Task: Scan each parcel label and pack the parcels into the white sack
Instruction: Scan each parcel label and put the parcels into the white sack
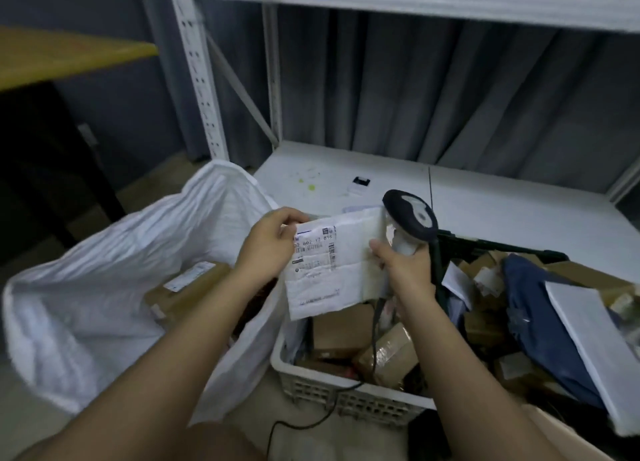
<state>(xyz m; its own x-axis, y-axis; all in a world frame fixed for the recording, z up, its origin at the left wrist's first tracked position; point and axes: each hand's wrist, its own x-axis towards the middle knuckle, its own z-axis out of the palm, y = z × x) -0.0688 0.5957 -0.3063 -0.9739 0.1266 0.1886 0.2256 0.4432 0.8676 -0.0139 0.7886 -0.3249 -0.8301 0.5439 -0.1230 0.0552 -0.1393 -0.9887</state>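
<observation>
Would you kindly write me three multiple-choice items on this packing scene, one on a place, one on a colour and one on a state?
1. Where does the white sack stand relative to the white crate?
A. On the person's left of it
B. On the person's right of it
C. On the shelf above it

2. What colour is the padded parcel held up in front?
A. Brown
B. White
C. Blue

3. What is the right hand doing?
A. Hanging idle
B. Pressing flat on the shelf
C. Gripping the scanner

Answers:
1. A, since the sack's open mouth sits left of the crate on the floor.
2. B, as its bubble wrapping is white with a printed label.
3. C, because the fingers curl round the scanner's handle, while the left hand pinches the parcel's upper left corner.
</observation>
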